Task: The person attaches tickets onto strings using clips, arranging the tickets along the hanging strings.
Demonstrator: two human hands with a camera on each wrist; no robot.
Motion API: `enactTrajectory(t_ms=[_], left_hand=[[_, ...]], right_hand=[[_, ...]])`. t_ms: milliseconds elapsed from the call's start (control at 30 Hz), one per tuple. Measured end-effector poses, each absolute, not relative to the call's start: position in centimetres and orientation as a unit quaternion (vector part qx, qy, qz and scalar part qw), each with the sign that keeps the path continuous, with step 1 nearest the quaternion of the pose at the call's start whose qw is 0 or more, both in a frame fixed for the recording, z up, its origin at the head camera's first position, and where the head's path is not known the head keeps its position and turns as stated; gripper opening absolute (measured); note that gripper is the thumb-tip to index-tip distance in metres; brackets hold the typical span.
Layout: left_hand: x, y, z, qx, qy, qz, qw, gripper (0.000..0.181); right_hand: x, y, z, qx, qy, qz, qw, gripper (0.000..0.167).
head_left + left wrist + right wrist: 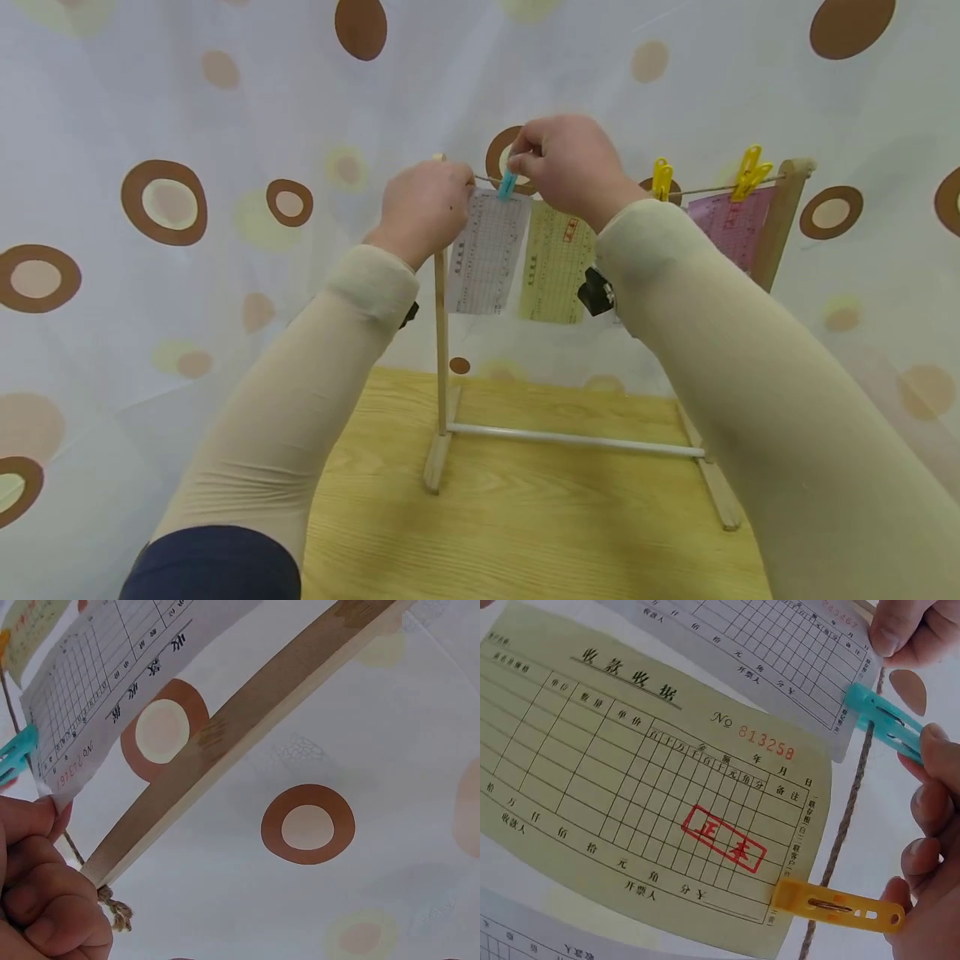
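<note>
A white printed receipt slip (pixel 486 254) hangs at the left end of a twine line (pixel 846 806). Its upper corner is pinched between thumb and finger of my left hand (pixel 431 204), near the left post. My right hand (pixel 573 162) pinches the handle end of a light-blue clothespin (pixel 885 720), whose jaws lie over the slip's edge and the twine. Beside it a yellow-green receipt slip (pixel 652 780) with a red stamp hangs from an orange-yellow clothespin (pixel 840 906), close to my right fingers. In the head view, my right hand hides that clothespin.
A wooden post (pixel 442 333) and a right post (pixel 782 221) carry the twine, joined low by a white rod (pixel 577 440). Yellow clothespins (pixel 750 175) hold a pink slip (pixel 738 225) at right. The stand is on a wood-grain table (pixel 525 533) before a dotted curtain (pixel 247 108).
</note>
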State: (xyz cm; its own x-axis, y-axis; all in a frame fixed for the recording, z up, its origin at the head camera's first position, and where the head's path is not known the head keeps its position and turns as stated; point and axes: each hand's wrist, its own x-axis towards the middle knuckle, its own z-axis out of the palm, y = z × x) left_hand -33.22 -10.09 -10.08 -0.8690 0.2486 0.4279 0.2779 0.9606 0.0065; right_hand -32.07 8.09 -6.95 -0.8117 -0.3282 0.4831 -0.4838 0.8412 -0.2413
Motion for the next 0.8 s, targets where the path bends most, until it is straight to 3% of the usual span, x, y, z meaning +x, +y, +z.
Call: enactTrajectory(t_ms=[333, 500, 800], left_hand=[[-33.1, -10.0, -10.4, -0.143, -0.967, -0.035, 0.209, 0.034], [-32.9, -10.0, -10.8, -0.154, -0.960, -0.044, 0.231, 0.034], [-32.2, -11.2, -12.5, -0.145, -0.948, -0.078, 0.274, 0.031]], right_hand=[[-31.7, 8.4, -7.4, 0.222, -0.947, 0.049, 0.225, 0.046], [-30.8, 9.3, -7.4, 0.221, -0.939, 0.015, 0.263, 0.058], [-27.7, 13.9, -9.0, 0.238, -0.905, 0.044, 0.351, 0.051]])
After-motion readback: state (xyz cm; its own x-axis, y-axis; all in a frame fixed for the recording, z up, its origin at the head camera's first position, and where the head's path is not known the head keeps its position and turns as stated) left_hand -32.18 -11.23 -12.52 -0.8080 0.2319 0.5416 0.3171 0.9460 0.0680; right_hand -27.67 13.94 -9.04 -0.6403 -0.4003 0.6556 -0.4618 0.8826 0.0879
